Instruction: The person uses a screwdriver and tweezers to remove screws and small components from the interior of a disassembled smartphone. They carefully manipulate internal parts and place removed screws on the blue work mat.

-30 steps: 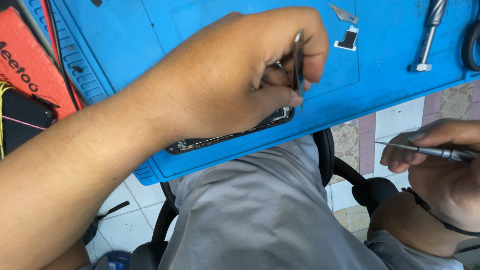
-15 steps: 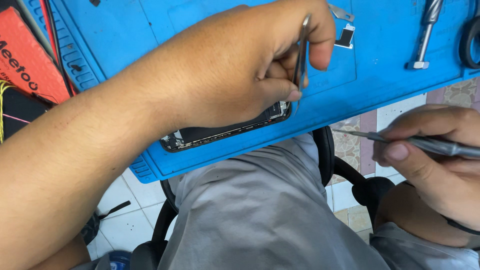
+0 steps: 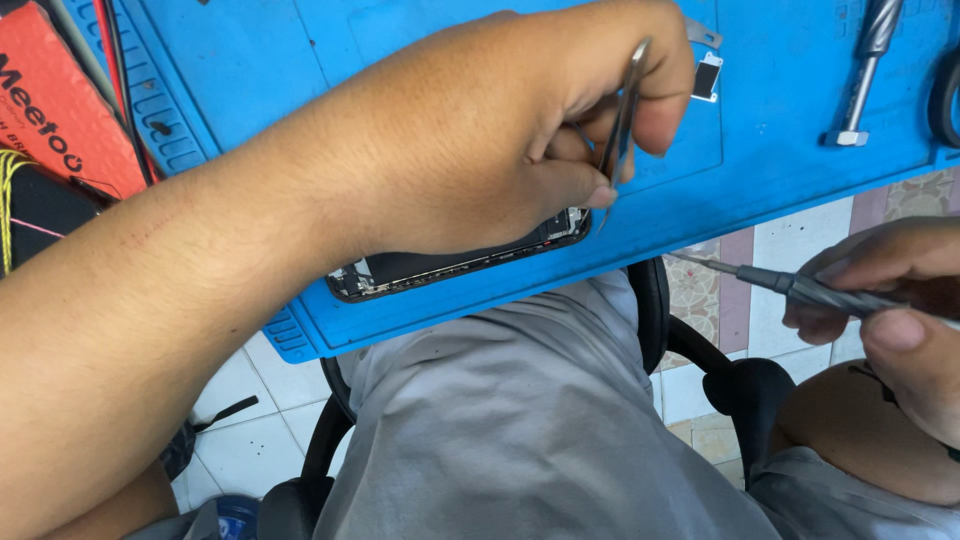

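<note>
Opened phone (image 3: 455, 265) lies at near edge of blue mat (image 3: 300, 60), mostly under left hand (image 3: 480, 140), which pinches tweezers (image 3: 622, 115), tips just beside phone's right end. Right hand (image 3: 890, 310), off mat at right, pinches thin screwdriver (image 3: 790, 288) pointing left.

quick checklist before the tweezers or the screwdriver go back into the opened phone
1. Tweezers held firmly: ok, pinched in the left hand, tips pointing down near the phone's corner.
2. Screwdriver under control: ok, gripped by the right hand, tip aimed toward the mat but off its edge, over the lap.
3. Opened phone steady: ok, the left hand lies over it on the blue mat.
4. Phone fully on the mat: ok, though close to the near edge.
5. Clear view of the working spot: not ok, the left hand hides most of the phone.
6. Loose small metal parts safe: ok, lying on the mat, apart from both hands.
</note>
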